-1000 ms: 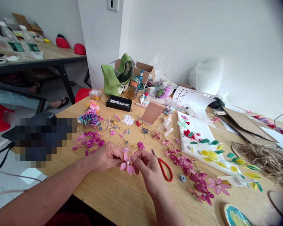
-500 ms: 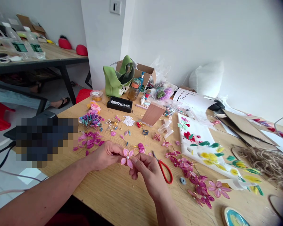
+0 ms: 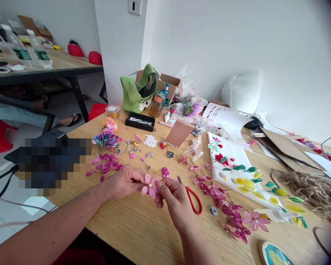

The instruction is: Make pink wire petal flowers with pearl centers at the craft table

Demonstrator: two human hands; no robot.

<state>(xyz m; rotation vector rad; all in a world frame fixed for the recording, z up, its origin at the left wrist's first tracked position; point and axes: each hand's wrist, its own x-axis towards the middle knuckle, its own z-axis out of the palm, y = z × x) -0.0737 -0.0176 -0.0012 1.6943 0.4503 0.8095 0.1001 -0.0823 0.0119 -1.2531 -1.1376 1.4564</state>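
With the pink flower (image 3: 149, 188) as the center of the dial and 12 pointing away from the person, 2 clear bottles (image 3: 37, 46) stand on another table at 10 o'clock, farthest left. A sandaled foot (image 3: 71, 120) of another person is on the floor, also toward 10. Nearer along that line, on the wooden table (image 3: 118, 232), lie loose magenta petals (image 3: 107, 163), with a bunch of purple-and-teal petals (image 3: 106, 140) just beyond.

The left hand (image 3: 125, 183) comes in from 8, thumb and fingers pinching the flower's left edge. Between 11 and 12 are a black tray (image 3: 140, 127) and, behind it, a green bag (image 3: 134, 100).

The flower, pearl-like bead at its middle, is held above the table between the hands. White strands (image 3: 150, 141) lie at 12. The right hand (image 3: 173, 197) reaches in from 4, thumb and fingers closed on a right-hand petal.

At 1, a brown panel (image 3: 179, 133) leans. Between 3 and 4, a red-handled tool (image 3: 194, 194) lies just beside the right hand. Farther right, sprays of magenta flowers (image 3: 217, 193) lie at 3, near 1 small gray-blue spool (image 3: 214, 211). A white pad (image 3: 238, 143) bearing colored blooms sits between 2 and 3; a tangle of tan fiber (image 3: 306, 193) lies at 3, rightmost.
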